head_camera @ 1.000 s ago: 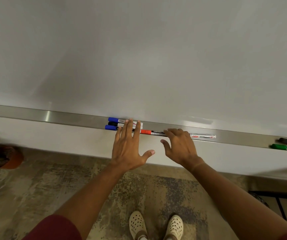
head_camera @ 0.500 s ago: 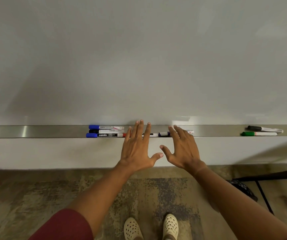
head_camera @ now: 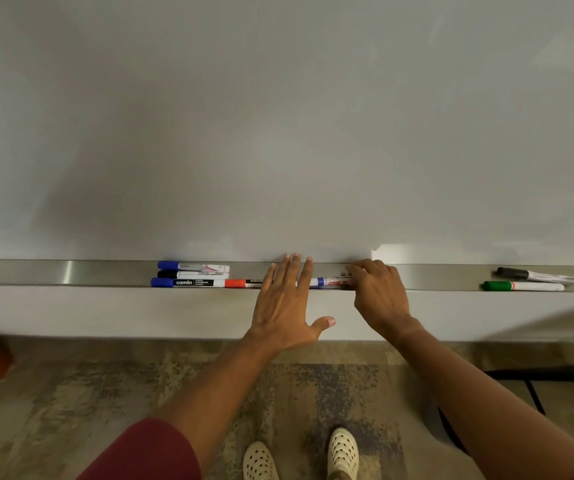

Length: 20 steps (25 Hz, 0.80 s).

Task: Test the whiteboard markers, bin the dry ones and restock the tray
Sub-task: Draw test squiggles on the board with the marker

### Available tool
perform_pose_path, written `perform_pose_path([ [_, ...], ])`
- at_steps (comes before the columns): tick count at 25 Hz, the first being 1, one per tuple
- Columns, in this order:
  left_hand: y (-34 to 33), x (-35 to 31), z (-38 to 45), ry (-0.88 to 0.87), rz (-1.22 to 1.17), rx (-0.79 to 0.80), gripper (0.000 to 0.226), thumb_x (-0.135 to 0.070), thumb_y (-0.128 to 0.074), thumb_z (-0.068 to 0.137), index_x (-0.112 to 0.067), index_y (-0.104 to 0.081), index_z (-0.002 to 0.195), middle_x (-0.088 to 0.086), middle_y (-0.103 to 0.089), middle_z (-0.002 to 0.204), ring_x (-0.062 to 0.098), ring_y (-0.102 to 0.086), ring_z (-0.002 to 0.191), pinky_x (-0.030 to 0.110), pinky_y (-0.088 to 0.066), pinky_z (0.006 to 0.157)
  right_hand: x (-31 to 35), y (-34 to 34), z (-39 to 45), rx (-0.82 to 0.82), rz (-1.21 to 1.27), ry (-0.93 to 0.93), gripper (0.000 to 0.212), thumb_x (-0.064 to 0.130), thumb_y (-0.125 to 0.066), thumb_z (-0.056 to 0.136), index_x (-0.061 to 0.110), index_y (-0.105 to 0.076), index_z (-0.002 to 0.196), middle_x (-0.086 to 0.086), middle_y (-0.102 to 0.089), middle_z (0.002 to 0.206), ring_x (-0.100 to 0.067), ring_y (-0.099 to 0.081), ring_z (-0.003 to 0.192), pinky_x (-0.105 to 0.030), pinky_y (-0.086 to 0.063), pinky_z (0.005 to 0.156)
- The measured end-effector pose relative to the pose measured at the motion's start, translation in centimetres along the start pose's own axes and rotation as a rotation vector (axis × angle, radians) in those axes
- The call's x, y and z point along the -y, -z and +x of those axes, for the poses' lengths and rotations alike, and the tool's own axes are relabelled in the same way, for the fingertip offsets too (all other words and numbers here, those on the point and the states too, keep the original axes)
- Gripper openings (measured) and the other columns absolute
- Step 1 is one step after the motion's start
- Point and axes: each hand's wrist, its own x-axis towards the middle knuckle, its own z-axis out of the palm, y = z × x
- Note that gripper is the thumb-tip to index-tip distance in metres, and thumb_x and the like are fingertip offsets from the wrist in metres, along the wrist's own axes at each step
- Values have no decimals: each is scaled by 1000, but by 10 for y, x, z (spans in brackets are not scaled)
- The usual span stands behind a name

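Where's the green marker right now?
The green marker lies on the tray at the far right of the head view, just in front of a black-capped marker and well right of the right hand.

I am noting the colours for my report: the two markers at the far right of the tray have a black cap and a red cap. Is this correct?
Not quite. In the head view, the two markers at the far right of the tray have a black cap and a green cap, not red. The red marker lies near the middle, beside the left hand.
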Motion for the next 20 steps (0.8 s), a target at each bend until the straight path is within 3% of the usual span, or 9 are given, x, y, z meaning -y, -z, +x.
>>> perform_pose_path([
  [6, 2, -15, 5, 124, -29, -3, 96, -71, -41, 86, -25, 12, 151, -2, 14, 160, 21, 13, 147, 33, 18, 108, -13, -5, 10, 15, 81, 115, 19, 8, -67, 86, 15, -73, 103, -6, -72, 96, -26, -62, 86, -34, -48, 78],
  [10, 11, -17, 12, 124, -32, -100, 72, -51, -48, 93, -21, -17, 151, 1, -24, 156, 22, -21, 143, 33, -12, 117, -21, 3, 13, -30, 156, 138, 19, 2, -67, 82, 11, -73, 98, -9, -71, 92, -29, -60, 82, -32, -45, 71],
  [13, 15, -21, 16, 60, -69, -159, 50, -40, -52, 95, -19, -42, 140, 2, -47, 139, 19, -42, 126, 32, -31, 108, -28, 11, 9, -65, 157, 178, 28, -4, -69, 75, 11, -73, 99, -8, -70, 90, -30, -60, 79, -33, -44, 68],
  [17, 23, -33, 14, 27, -97, -176, 41, -33, -60, 92, -15, -54, 129, 4, -58, 125, 19, -53, 111, 27, -42, 96, -40, 23, -3, -128, 183, 260, 26, 1, -73, 74, 11, -73, 98, -7, -70, 86, -27, -60, 73, -31, -43, 64],
  [20, 29, -45, 8, -5, -161, -195, 36, -26, -60, 93, -13, -58, 127, 7, -60, 119, 19, -55, 105, 26, -45, 91, -45, 34, -11, -143, 219, 332, 24, 15, -74, 80, 14, -71, 104, -4, -71, 90, -24, -62, 76, -33, -48, 67],
])
